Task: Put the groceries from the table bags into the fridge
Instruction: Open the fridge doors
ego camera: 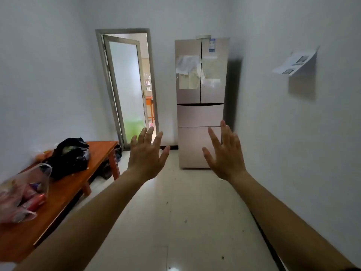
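Left hand (145,159), right hand (226,155) spread empty, closed fridge (201,114), black bag (68,157) on table (64,194), door (125,90) ajar

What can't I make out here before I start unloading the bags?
All in the head view.
Inside the fridge: hidden by its closed doors.
What the black bag holds: hidden by its dark plastic.
The clear bag: cut off by the left edge, its contents blurred.
Under the table: dark shapes, too shadowed to name.
Print on the paper on the wall: too small.
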The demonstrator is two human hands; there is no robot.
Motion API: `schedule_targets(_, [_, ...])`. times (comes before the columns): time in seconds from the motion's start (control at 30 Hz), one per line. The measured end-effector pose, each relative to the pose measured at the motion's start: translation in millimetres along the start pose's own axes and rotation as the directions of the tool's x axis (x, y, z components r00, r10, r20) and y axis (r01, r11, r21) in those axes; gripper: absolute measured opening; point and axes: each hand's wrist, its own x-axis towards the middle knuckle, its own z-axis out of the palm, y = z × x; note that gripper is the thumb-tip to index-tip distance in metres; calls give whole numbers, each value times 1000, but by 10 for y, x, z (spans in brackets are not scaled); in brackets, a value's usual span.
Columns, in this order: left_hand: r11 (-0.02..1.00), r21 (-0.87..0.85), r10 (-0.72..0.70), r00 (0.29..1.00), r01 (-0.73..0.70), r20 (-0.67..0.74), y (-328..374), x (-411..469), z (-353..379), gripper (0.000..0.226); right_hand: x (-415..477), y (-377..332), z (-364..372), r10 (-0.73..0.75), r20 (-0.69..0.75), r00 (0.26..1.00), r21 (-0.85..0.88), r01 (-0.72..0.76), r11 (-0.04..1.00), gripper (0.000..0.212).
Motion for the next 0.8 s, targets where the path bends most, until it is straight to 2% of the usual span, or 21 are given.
schedule_targets(0.27, [1000,4,-2,997,2,78,-721,1203,1399,70,1116,147,1621,50,148,988,10,-52,999,74])
schedule_targets(0.37, [1000,-8,-20,992,21,125,-992,1848,1776,70,1676,230,2059,16,222,975,-34,-9,999,75])
schedule_targets(0.53, [996,-67,-49,989,59,141,-1216,2777,2334,65,2397,564,2614,71,240,968,-63,-58,996,73])
schedule_targets(0.63, [995,-93,-13,988,28,152,-1203,3234,2696,65,2712,857,2961,120,234,965,-56,-110,992,71])
schedule_targets(0.8, [993,-121,8,990,9,137,-1046,4262,3667,69,3427,1607,3841,166,214,963,-65,-155,986,70])
